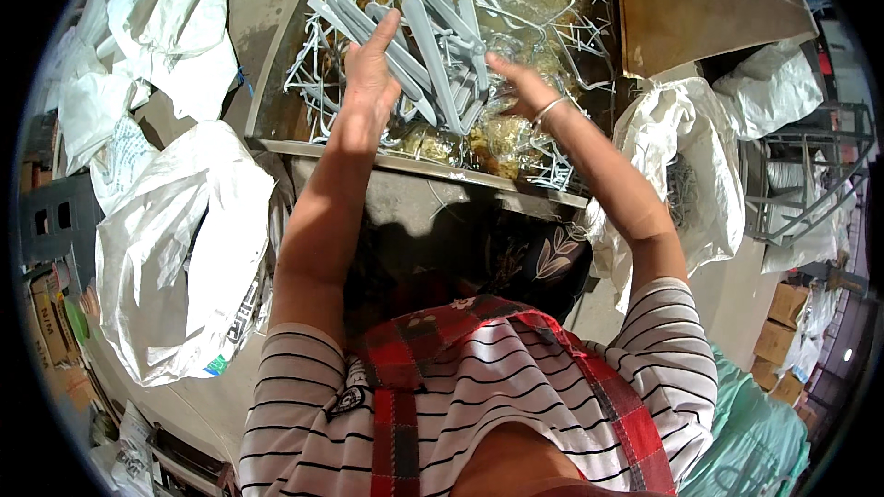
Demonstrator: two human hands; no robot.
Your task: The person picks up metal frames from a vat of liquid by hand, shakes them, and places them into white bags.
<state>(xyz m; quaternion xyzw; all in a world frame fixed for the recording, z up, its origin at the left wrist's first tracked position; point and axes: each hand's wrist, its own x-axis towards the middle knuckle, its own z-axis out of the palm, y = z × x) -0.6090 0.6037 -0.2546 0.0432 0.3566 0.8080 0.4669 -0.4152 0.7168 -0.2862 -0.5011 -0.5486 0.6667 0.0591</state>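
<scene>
A bundle of grey plastic hangers (419, 46) is raised over a metal-edged work table (414, 164). My left hand (373, 74) grips its left side, thumb up along the outer hanger and the other fingers hidden behind. At the bundle's right side, my right hand (527, 92) is slightly blurred, its fingers stretched toward the hangers; whether they touch is unclear. Beneath lie clear plastic bags with gold-coloured contents (502, 143), and thin pale hanger-like pieces (313, 83) are scattered around them.
White woven sacks (184, 248) stand at the left. An open white sack (695, 156) with grey pieces inside stands to the right, below a brown flat board (714, 5). Farther right are a dark metal rack (810, 175) and cardboard boxes (783, 322).
</scene>
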